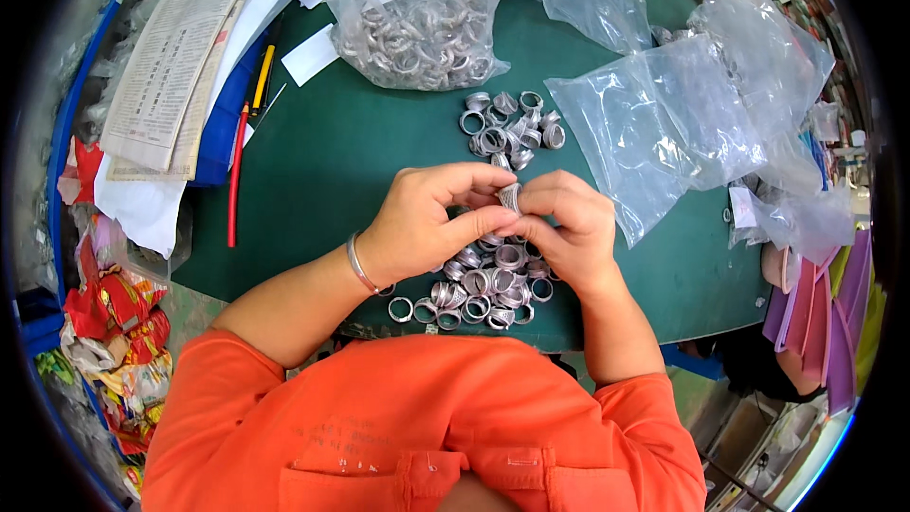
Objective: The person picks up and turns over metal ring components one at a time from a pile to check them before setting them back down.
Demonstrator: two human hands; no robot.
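Between the fingertips of both hands is a silver-grey metal ring (510, 197) with a patterned face. My left hand (422, 218), a bangle at its wrist, pinches it from the left. From the other side my right hand (573, 226) grips the same ring with thumb and fingers. Below and partly under the hands lies a pile of similar rings (477, 283), spread toward the near table edge. Just beyond the fingers sits a second, smaller heap of rings (512, 123). Part of the near pile is hidden by my hands.
A clear bag full of rings (408, 24) stands at the back of the green table (332, 142). Clear plastic bags (654, 123) cover the right side. At left are newspapers (180, 57) on a blue bin, a red pen (234, 180) and a yellow pen (263, 76).
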